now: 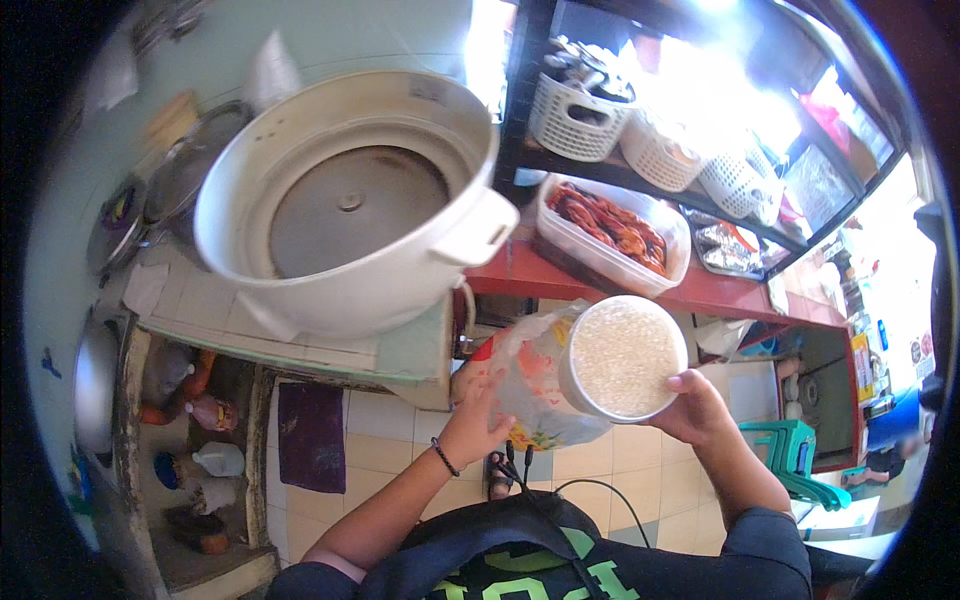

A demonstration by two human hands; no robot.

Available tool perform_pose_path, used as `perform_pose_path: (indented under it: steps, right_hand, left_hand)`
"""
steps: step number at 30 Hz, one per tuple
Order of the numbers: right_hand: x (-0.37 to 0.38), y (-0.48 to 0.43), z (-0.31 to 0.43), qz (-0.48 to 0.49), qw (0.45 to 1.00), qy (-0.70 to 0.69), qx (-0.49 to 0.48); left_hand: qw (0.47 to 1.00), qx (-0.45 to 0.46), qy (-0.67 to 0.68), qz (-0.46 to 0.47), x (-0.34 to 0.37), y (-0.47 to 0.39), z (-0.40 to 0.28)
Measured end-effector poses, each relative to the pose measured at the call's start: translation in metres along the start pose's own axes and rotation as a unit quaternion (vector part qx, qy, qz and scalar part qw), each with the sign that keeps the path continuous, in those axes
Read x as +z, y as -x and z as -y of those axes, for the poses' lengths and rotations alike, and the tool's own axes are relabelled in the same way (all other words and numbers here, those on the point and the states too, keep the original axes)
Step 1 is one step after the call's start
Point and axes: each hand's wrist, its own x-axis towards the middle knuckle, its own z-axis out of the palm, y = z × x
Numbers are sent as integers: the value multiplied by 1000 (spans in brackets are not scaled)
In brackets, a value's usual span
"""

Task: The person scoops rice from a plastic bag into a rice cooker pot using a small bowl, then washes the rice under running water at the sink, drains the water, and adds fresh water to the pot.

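Note:
My right hand (pixel 699 411) grips the rim of a round white plastic tub (pixel 576 388), with the thumb over its edge. Uncooked white rice (pixel 627 360) fills the tub nearly to the brim. Beside and partly under the tub is a printed clear plastic bag (pixel 529 379), and my left hand (pixel 474 418) holds its left side. What the bag contains is hard to tell. On the tiled counter ahead to the left stands a large white rice cooker body (pixel 352 304). Its lid is off, and the bare heating plate (pixel 352 217) shows inside with no inner pot.
A plastic container of meat in dark red sauce (pixel 615 229) sits on the red counter (pixel 517 266). White baskets (pixel 577 124) line a dark shelf behind it. Bottles (pixel 219 459) fill the space under the left counter. Green plastic stools (pixel 787 450) stand at right.

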Motion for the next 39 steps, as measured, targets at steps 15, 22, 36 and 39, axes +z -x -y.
perform_pose_path:
  steps: [15,22,36,39]
  right_hand:
    - [405,-26,-113,201,974,62,87]
    - [608,-152,-187,322,916,141,193]
    - [981,-417,-356,415,754,502,-81]
    - [1027,-447,-391,436,470,668,-379]
  left_hand:
    - [945,-213,60,-240,-305,378,50]
    - [852,-288,93,-427,-381,518,34]
    - [667,-362,133,-637,-517,592,85]
    - [667,-358,154,-635,-565,575,102]
